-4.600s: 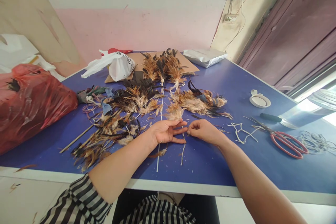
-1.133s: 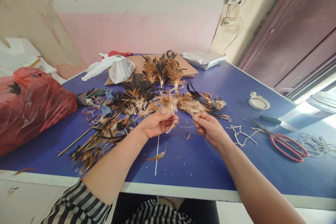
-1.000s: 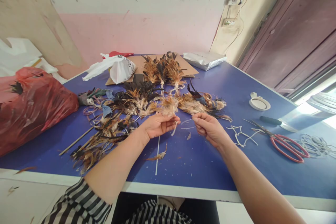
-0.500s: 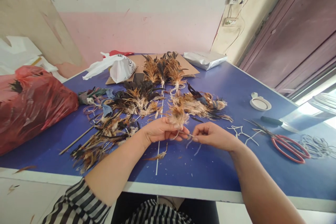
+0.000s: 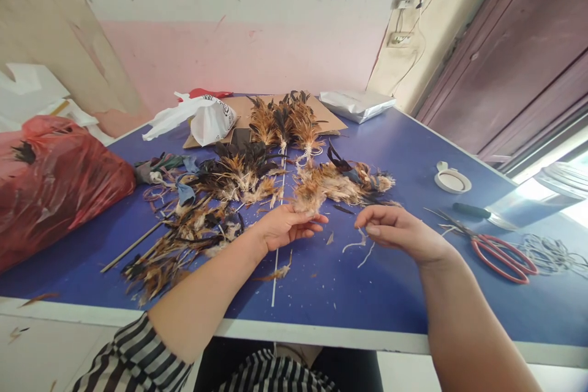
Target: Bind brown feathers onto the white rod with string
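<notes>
My left hand (image 5: 291, 226) is closed on a small bunch of brown and cream feathers (image 5: 309, 201), the tips pointing away from me. My right hand (image 5: 399, 231), to its right, pinches a short piece of pale string (image 5: 361, 246) whose ends dangle over the blue table (image 5: 349, 306). A gap lies between the two hands, and the string is apart from the bunch. A small bit of feather fluff (image 5: 330, 237) shows between them. Just beyond my hands is a pile of loose brown feathers (image 5: 340, 184) with blue cloth on it.
Red-handled scissors (image 5: 503, 257), a green-handled knife (image 5: 473, 211), a tape roll (image 5: 452, 180) and coiled string (image 5: 551, 254) lie at right. Tied feather bundles (image 5: 285, 122) rest on cardboard at the back. Feather heaps (image 5: 184, 239), sticks (image 5: 131, 249) and a red plastic bag (image 5: 68, 184) are at left.
My right hand has drawn away to the right with the string, which was at the base of the feather bunch before. My left hand keeps the bunch and has barely moved.
</notes>
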{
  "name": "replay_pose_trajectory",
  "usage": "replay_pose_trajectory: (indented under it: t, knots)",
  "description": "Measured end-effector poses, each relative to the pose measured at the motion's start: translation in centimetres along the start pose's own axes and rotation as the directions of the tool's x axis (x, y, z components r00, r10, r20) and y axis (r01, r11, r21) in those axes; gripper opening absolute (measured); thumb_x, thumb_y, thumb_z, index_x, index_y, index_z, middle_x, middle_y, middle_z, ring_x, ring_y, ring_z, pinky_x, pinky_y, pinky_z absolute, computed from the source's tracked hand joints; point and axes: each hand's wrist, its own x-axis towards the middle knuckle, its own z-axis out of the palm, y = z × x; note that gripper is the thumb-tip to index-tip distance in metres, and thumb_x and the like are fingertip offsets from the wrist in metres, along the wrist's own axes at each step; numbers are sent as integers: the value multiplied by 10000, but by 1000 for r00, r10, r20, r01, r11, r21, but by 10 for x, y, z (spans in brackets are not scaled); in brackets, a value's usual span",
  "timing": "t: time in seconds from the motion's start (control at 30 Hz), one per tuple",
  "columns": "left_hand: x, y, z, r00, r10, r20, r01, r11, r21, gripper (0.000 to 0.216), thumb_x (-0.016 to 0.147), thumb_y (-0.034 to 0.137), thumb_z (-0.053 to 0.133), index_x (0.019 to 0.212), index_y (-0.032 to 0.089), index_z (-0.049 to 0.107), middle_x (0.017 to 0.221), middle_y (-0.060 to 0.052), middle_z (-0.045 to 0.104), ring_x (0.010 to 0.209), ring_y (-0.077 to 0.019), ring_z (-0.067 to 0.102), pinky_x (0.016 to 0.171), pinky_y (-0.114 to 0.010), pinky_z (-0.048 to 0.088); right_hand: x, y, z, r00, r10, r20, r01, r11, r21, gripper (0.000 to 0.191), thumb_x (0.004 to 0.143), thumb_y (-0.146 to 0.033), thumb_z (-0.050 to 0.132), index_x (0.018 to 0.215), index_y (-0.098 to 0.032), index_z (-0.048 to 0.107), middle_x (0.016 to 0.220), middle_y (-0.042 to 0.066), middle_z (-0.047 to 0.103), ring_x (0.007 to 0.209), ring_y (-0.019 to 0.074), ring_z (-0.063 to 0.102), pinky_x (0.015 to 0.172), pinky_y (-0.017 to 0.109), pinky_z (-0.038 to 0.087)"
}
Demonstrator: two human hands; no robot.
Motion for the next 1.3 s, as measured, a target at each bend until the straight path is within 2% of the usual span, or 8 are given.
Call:
replay_pose_trajectory:
  t: [0.13,0.33,0.43,0.6,0.67,0.8,1.0,1.3]
  knots:
    - [-2,-10,9,985,6,170,15,992,-125,230,717,183,626,937,117,631,1174,-123,549,796,-132,629,705,-214,492,10,3,15,998,-33,45,25,988,153,230,745,-364,566,863,-167,559,504,-59,354,415,50,270,397,203,181]
    - [-2,-23,12,949,-66,307,105,988,-110,246,710,206,637,920,77,632,1001,-160,629,871,-192,623,777,-264,474,22,3,23,1000,-30,-3,30,995,99,246,722,-354,597,869,-160,561,585,-13,484,511,82,403,451,215,280]
    - [-1,-22,10,958,-83,273,99,994,-43,241,706,224,641,891,68,635,988,-162,631,875,-187,621,780,-259,472,19,9,7,984,-26,-176,50,990,131,210,723,-324,599,862,-169,573,532,-40,409,450,64,327,421,216,222]
    - [-10,-11,16,950,-163,267,92,962,257,308,686,301,648,923,105,640,884,-128,655,713,-170,639,634,-259,492,11,15,-20,869,-109,-483,273,920,283,117,724,-274,576,824,-216,559,521,-55,319,403,57,228,401,230,155]
    - [-15,-4,19,975,-79,208,-25,890,455,279,713,325,610,893,117,662,706,-83,655,578,-137,609,563,-241,474,11,16,-22,869,-93,-486,259,923,285,125,711,-272,582,817,-210,555,521,-51,334,398,57,231,395,231,151]
    - [-14,5,17,947,313,68,-292,756,586,184,720,284,599,818,159,691,853,-57,658,592,-93,575,533,-180,428,16,17,-12,908,-26,-418,145,956,254,191,698,-286,597,854,-185,551,519,-49,376,400,49,247,398,220,160]
    - [-6,7,12,978,198,-73,-174,952,250,261,719,270,616,944,139,634,1052,-106,618,634,-94,603,505,-165,445,24,11,9,972,6,-234,27,990,139,286,717,-337,586,935,-155,553,507,-45,409,425,53,298,405,211,153]
    - [-8,5,11,994,-50,95,64,986,-152,196,735,137,599,924,93,627,942,-132,655,720,-135,646,567,-147,493,37,-12,41,970,-117,-211,59,963,-263,280,731,-262,523,1004,-197,532,537,-42,464,483,89,408,457,221,289]
